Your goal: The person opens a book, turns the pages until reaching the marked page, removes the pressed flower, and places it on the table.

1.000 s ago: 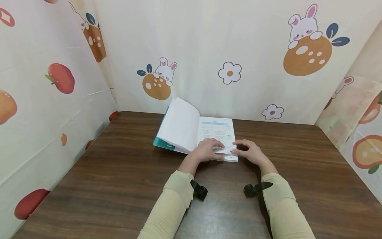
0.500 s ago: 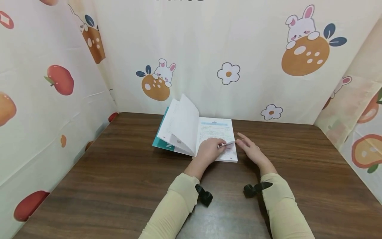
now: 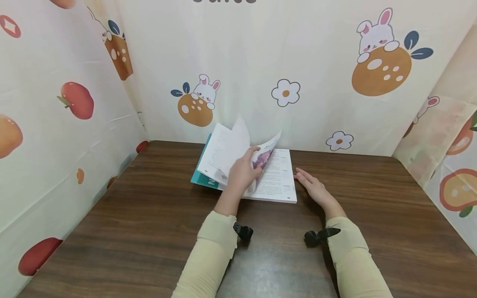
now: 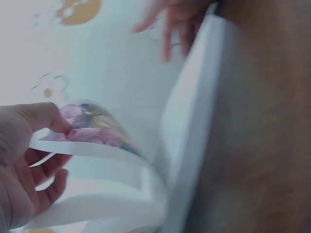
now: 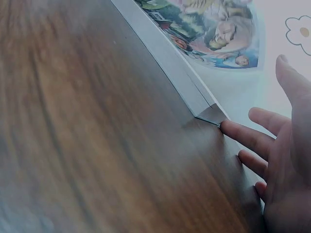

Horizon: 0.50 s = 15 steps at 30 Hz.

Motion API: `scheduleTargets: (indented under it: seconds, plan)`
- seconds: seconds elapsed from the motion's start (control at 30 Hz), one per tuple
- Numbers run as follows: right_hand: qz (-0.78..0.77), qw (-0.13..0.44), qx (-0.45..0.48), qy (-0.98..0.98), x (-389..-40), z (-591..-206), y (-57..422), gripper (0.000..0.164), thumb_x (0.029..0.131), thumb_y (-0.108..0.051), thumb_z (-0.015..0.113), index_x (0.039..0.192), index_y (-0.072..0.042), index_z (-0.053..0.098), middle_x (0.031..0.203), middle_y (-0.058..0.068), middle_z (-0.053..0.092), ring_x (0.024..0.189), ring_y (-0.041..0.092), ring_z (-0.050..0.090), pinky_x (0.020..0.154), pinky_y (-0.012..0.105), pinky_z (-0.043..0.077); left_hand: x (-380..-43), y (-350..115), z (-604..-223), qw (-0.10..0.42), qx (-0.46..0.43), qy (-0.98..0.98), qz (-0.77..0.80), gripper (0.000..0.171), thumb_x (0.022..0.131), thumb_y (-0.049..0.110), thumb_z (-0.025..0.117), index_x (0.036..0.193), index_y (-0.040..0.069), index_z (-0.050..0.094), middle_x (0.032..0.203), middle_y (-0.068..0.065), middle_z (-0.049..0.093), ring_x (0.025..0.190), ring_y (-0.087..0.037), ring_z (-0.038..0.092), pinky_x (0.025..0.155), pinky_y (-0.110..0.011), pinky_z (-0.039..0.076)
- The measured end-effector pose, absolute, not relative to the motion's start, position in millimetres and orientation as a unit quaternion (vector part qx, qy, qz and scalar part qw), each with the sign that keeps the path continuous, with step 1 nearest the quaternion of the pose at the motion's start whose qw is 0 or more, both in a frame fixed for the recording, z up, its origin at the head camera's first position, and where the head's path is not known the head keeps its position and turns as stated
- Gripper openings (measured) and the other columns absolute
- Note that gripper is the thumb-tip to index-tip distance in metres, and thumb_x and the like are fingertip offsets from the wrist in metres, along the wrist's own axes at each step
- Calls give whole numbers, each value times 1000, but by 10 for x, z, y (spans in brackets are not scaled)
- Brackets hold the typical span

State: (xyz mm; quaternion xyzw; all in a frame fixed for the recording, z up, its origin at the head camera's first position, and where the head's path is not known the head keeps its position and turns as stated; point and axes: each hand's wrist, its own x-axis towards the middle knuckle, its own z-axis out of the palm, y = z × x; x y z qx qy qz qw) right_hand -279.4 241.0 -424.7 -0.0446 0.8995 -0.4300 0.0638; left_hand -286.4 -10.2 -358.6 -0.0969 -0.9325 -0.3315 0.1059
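An open book [image 3: 277, 182] with a teal cover [image 3: 201, 178] lies near the back edge of the table. My left hand [image 3: 240, 171] pinches a lifted page [image 3: 265, 155] between thumb and fingers, partway across the book. In the left wrist view, the lifted page's pink and purple picture [image 4: 95, 135] shows near the thumb. Other pages [image 3: 220, 145] fan upward on the left side. My right hand [image 3: 313, 190] lies at the book's right edge with its fingers fairly straight. In the right wrist view, a fingertip [image 5: 228, 127] meets the book's corner.
The dark wooden table [image 3: 141, 231] spreads out on both sides of the book and in front. A pale curtain [image 3: 316, 54] printed with rabbits, fruit and flowers hangs right behind the table and along both sides. A black wrist camera [image 3: 243, 231] sits on the left sleeve.
My left hand has moved left and up, bringing a page from the right side toward the left. My right hand has drawn back slightly from the pages to the book's edge, its fingers straighter.
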Motion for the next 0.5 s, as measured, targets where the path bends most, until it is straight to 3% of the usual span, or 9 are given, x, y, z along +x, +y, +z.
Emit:
scheduleTargets:
  seconds: [0.23, 0.33, 0.5]
  plan:
    - [-418, 70, -37, 905, -2786, -4240, 2406, 67, 96, -56, 29, 148, -15, 24, 142, 17, 38, 135, 42, 15, 100, 65, 12, -2883, -404, -3437, 97, -26, -912, -398, 39, 87, 28, 61, 125, 27, 54, 98, -9, 63, 79, -24, 55, 67, -37, 43]
    - [-417, 71, -36, 905, -2783, -4232, 2401, 64, 96, -53, 32, 147, -14, 26, 146, 18, 31, 135, 43, 15, 99, 66, 13, -2903, -521, -3432, 124, -1, -898, -422, 27, 90, 33, 59, 115, 22, 62, 89, -6, 63, 77, -21, 55, 66, -35, 42]
    - [-408, 60, -60, 909, -2800, -4278, 2415, 62, 95, -50, 41, 144, -13, 34, 146, 17, 31, 134, 41, 20, 100, 65, 16, -2928, -772, -3421, 157, 26, -886, -436, 23, 89, 34, 61, 100, 14, 66, 75, -3, 60, 67, -20, 53, 59, -33, 40]
